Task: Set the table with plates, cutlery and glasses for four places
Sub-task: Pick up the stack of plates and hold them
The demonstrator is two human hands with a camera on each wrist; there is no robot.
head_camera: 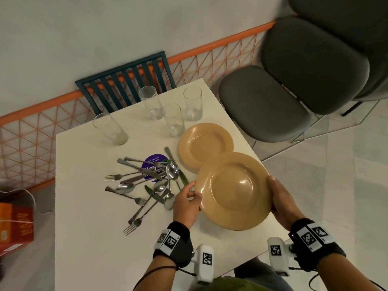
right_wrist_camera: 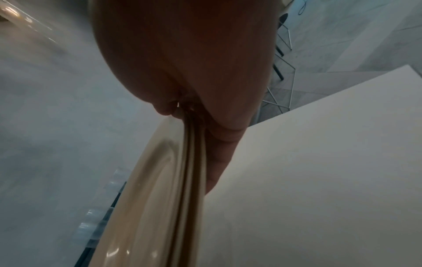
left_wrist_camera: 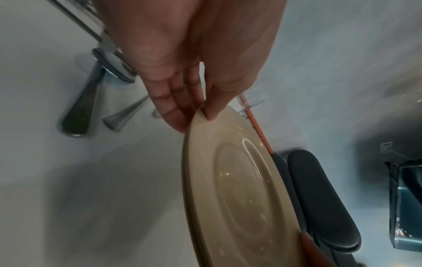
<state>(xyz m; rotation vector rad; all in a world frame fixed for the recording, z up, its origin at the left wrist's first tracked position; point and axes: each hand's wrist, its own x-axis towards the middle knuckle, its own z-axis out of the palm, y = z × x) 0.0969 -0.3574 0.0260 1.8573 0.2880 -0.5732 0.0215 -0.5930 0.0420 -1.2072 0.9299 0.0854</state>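
1. Left hand (head_camera: 185, 201) pinching the left rim of a stack of tan plates (head_camera: 233, 191) — thumb on top of the rim, fingers (left_wrist_camera: 173, 108) tucked underneath, as shown in the left wrist view.
2. Right hand (head_camera: 280, 198) gripping the opposite, right rim of the same stack, thumb over the edge and fingers below; several layered plate edges visible in the right wrist view, exact count not clear.
3. Stack held slightly above the near right part of the white table (head_camera: 88, 238), overlapping the near edge of a single tan plate (head_camera: 204, 143) lying flat farther back by the right table edge.
4. Just left of the left hand, a loose heap of cutlery (head_camera: 147, 181) — forks, spoons and knives crossed over each other, partly covering a round purple sticker (head_camera: 154, 162).
5. Four clear glasses upright toward the far side: one at far left (head_camera: 110, 129), one at the back (head_camera: 150, 102), one in the middle (head_camera: 173, 119) just behind the single plate, one at far right (head_camera: 193, 103).
6. Beyond the far table edge, a dark teal slatted chair (head_camera: 126, 80) and an orange mesh railing (head_camera: 31, 131); at right, grey padded chairs (head_camera: 283, 85); on the floor at left, an orange box (head_camera: 15, 225).
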